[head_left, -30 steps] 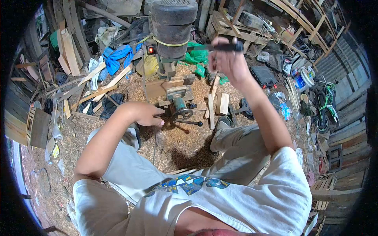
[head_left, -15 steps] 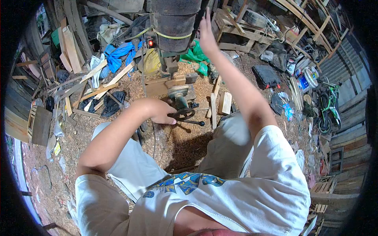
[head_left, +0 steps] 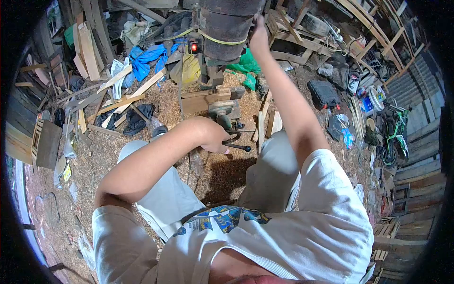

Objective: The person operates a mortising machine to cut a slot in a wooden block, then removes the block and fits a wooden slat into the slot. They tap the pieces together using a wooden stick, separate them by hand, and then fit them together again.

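Note:
My left hand [head_left: 215,138] is closed on the rim of a dark handwheel [head_left: 231,136], whose crank arm ends in a black ball knob [head_left: 247,148]. The wheel sits at the near end of a metal machine base [head_left: 221,110]. Wooden blocks [head_left: 203,102] lie just behind it, below the machine head. My right hand [head_left: 258,39] is raised at the right side of a large dark metal cylinder [head_left: 224,26], its fingers curled at a dark bar, partly hidden. A yellow strap [head_left: 213,39] circles the cylinder, and a switch [head_left: 194,47] glows red beside it.
Sawdust and wood chips cover the ground. Boards [head_left: 127,102] and a blue cloth [head_left: 144,64] lie to the left. On the right are a black tool case [head_left: 324,94], a white bucket [head_left: 376,98] and a small green bike [head_left: 395,132]. Green plastic [head_left: 247,66] lies behind the machine.
My left hand has shifted round the handwheel, toward its near side. My right hand has come lower along the cylinder, its stretched fingers now curled. The view has shifted slightly.

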Tool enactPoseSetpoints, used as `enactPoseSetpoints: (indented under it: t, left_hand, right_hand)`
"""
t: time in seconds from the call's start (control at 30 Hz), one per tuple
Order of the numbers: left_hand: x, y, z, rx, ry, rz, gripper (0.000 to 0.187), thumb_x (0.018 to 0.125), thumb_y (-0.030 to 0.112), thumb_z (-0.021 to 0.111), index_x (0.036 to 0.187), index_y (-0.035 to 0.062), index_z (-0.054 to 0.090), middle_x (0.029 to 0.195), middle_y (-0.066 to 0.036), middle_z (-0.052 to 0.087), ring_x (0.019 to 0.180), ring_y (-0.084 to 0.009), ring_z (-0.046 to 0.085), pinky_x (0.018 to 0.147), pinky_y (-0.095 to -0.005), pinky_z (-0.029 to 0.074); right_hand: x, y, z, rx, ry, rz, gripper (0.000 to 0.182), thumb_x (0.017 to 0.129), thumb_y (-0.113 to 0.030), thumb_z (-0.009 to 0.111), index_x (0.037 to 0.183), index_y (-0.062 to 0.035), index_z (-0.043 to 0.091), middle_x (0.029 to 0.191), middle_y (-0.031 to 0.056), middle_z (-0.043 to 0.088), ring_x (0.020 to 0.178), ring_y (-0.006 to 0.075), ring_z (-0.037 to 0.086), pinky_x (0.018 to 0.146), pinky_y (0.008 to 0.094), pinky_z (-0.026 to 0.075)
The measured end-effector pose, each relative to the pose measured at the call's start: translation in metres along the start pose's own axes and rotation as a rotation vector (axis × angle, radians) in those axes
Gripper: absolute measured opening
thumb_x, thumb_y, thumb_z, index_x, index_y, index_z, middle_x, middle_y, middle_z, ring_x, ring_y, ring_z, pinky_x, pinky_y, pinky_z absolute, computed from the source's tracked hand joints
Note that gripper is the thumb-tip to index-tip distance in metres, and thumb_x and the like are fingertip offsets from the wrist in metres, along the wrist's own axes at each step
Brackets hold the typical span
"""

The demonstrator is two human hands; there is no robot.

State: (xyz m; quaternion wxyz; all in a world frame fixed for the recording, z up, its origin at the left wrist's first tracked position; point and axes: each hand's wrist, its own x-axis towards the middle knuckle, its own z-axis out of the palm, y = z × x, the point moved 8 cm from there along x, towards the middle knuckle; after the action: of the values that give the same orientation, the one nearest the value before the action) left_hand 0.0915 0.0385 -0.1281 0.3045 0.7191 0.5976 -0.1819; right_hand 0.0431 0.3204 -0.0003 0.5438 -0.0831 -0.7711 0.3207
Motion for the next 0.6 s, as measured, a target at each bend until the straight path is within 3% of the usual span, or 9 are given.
enactPoseSetpoints:
  t: [0.07,0.1,0.23,0.3,0.37,0.47,0.53,0.6]
  left_hand:
    - [-0.001,-0.001,-0.003,0.008,0.007,-0.013,0.057,0.103,0.056,0.056,0.133,0.0084,0.067,0.123,-0.019,0.073,0.116,-0.0397,0.068,0.099,-0.0512,0.054]
    - [0.002,-0.003,0.0,0.009,0.005,-0.012,0.057,0.103,0.056,0.056,0.133,0.0084,0.067,0.123,-0.019,0.073,0.116,-0.0397,0.068,0.099,-0.0512,0.054]
    - [0.006,-0.011,-0.001,0.023,0.033,-0.046,0.058,0.103,0.056,0.057,0.136,0.0097,0.067,0.127,-0.017,0.072,0.119,-0.0391,0.068,0.101,-0.0507,0.053]
    - [0.005,-0.011,-0.002,0.021,0.028,-0.061,0.058,0.103,0.056,0.057,0.137,0.0103,0.067,0.129,-0.017,0.072,0.12,-0.0387,0.067,0.103,-0.0504,0.053]
    - [0.007,-0.01,0.003,0.034,-0.026,-0.043,0.063,0.103,0.058,0.055,0.152,0.0183,0.055,0.136,-0.021,0.068,0.125,-0.0415,0.064,0.106,-0.0511,0.051]
    - [0.009,-0.008,0.009,0.033,-0.05,-0.023,0.065,0.103,0.058,0.055,0.154,0.0188,0.053,0.136,-0.02,0.068,0.125,-0.0407,0.065,0.105,-0.0515,0.051]
    - [0.005,-0.004,0.009,0.051,-0.031,-0.018,0.064,0.102,0.059,0.055,0.152,0.0182,0.056,0.134,-0.019,0.069,0.123,-0.0404,0.066,0.104,-0.0514,0.052]
    - [0.003,0.001,0.009,0.065,-0.014,-0.012,0.063,0.102,0.06,0.055,0.149,0.0176,0.059,0.133,-0.018,0.07,0.122,-0.04,0.067,0.103,-0.0514,0.052]
  right_hand:
    - [0.024,0.033,0.017,0.57,-0.077,0.362,0.067,0.115,-0.052,0.031,0.156,-0.0032,0.05,0.145,0.016,0.062,0.127,0.0266,0.058,0.113,0.0381,0.042]
    - [0.02,0.033,0.019,0.544,-0.042,0.559,0.076,0.113,-0.062,0.029,0.149,-0.0008,0.056,0.144,0.0149,0.064,0.131,0.0278,0.057,0.115,0.0389,0.039]
    - [0.021,0.061,0.025,0.458,-0.014,0.656,0.082,0.111,-0.067,0.022,0.155,-0.004,0.052,0.15,0.0164,0.06,0.139,0.0297,0.052,0.12,0.0424,0.034]
    - [0.012,0.049,0.015,0.259,-0.08,0.448,0.085,0.109,-0.071,0.016,0.159,-0.0091,0.048,0.153,0.0176,0.058,0.144,0.031,0.048,0.122,0.0448,0.031]
    - [-0.001,0.049,0.001,0.158,-0.129,0.487,0.086,0.109,-0.071,0.015,0.16,-0.0116,0.048,0.153,0.0177,0.058,0.146,0.0312,0.046,0.122,0.0455,0.03]
    - [-0.028,0.03,-0.014,0.037,-0.239,0.559,0.086,0.109,-0.071,0.011,0.158,-0.0138,0.052,0.155,0.0192,0.055,0.147,0.0325,0.045,0.123,0.0444,0.028]
    - [-0.054,0.052,-0.023,-0.066,-0.266,0.606,0.083,0.11,-0.068,0.012,0.159,-0.0111,0.05,0.154,0.0164,0.056,0.144,0.0275,0.046,0.123,0.0407,0.028]
    - [-0.088,0.139,-0.033,-0.201,-0.211,0.74,0.088,0.109,-0.071,0.018,0.156,-0.0047,0.051,0.138,0.0205,0.066,0.121,0.0276,0.062,0.111,0.0421,0.043]
